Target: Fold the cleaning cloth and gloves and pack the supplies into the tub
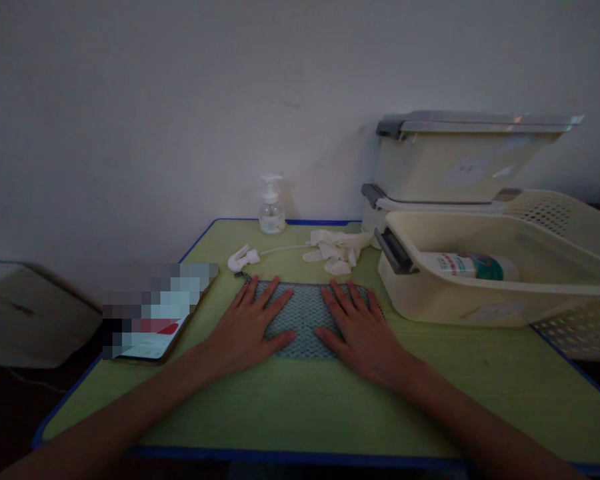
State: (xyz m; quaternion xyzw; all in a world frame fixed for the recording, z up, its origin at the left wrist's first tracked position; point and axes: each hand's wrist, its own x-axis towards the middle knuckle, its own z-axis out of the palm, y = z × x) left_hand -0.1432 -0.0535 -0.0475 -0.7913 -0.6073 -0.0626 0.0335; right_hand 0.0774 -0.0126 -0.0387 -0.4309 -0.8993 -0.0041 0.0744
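Note:
My left hand [247, 327] and my right hand [357, 330] lie flat, palms down and fingers spread, side by side on a dark mesh cloth [303, 313] spread on the green table [300, 407]. Neither hand grips anything. Just beyond the cloth lie a white spray nozzle with its tube [243, 258] and a pile of white gloves [337, 250].
A clear pump bottle [271, 208] stands at the back by the wall. A phone [155, 313] rests at the table's left edge. At the right are stacked cream bins [460, 160] and an open cream basket [485, 293] holding a lying bottle [467, 265].

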